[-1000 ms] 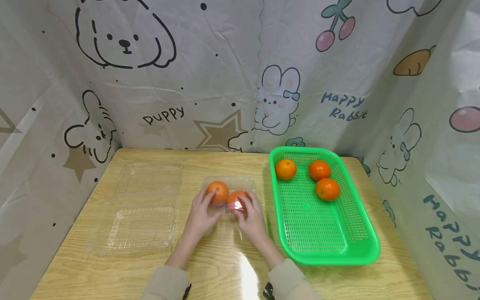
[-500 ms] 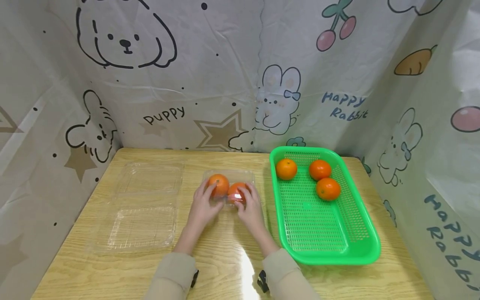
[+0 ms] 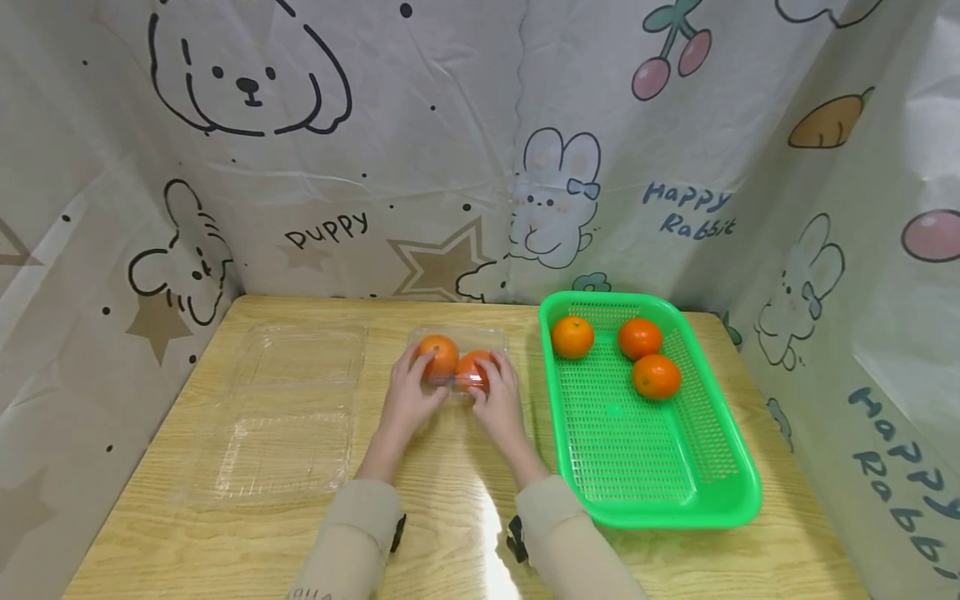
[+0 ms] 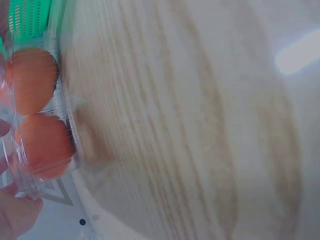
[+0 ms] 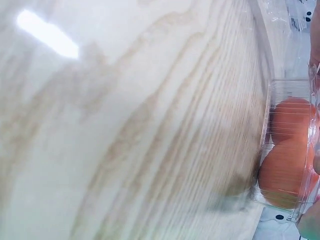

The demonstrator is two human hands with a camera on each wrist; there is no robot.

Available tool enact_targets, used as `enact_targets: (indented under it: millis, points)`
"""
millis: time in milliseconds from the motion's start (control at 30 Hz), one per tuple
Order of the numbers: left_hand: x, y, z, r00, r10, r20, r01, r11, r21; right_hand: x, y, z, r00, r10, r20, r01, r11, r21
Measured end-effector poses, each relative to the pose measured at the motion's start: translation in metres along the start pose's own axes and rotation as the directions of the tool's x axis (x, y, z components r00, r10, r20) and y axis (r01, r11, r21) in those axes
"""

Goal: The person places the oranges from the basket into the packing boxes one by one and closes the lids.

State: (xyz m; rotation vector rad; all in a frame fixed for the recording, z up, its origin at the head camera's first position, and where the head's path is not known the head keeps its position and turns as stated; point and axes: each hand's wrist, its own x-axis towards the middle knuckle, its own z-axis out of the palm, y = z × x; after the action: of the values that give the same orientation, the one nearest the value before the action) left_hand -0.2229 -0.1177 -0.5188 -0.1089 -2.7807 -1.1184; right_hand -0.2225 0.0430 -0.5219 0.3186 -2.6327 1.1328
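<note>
Tabletop (image 3: 448, 475) wood shone. I saw left hand (image 3: 408, 396) and right hand (image 3: 498, 402) hold a clear box (image 3: 453, 384) between curled fingers, long side across.

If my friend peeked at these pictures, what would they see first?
Probably the bright green basket on the right, with three oranges in it. Next, two more oranges in the clear box in the middle, held by the left hand and the right hand. Then the big dog face drawn on the cloth, at the upper left.
</note>
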Motion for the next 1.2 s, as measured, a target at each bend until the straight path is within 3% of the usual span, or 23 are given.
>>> enact_targets:
  millis: [267, 733, 1200]
  points:
    - [0.011, -0.001, -0.002, 1.000, -0.009, 0.010, 0.009, 1.000, -0.009, 0.012, 0.000, 0.002, 1.000, -0.007, -0.012, 0.006, 1.000, -0.005]
    - [0.029, -0.001, -0.002, 1.000, 0.002, 0.020, -0.002, 1.000, -0.007, 0.033, 0.005, 0.004, 0.998, 0.064, 0.021, -0.064, 0.998, 0.014]
    - [0.045, -0.007, 0.001, 0.999, 0.018, 0.045, -0.019, 1.000, 0.022, 0.048, 0.011, 0.003, 0.998, 0.055, 0.042, -0.057, 0.997, 0.049]
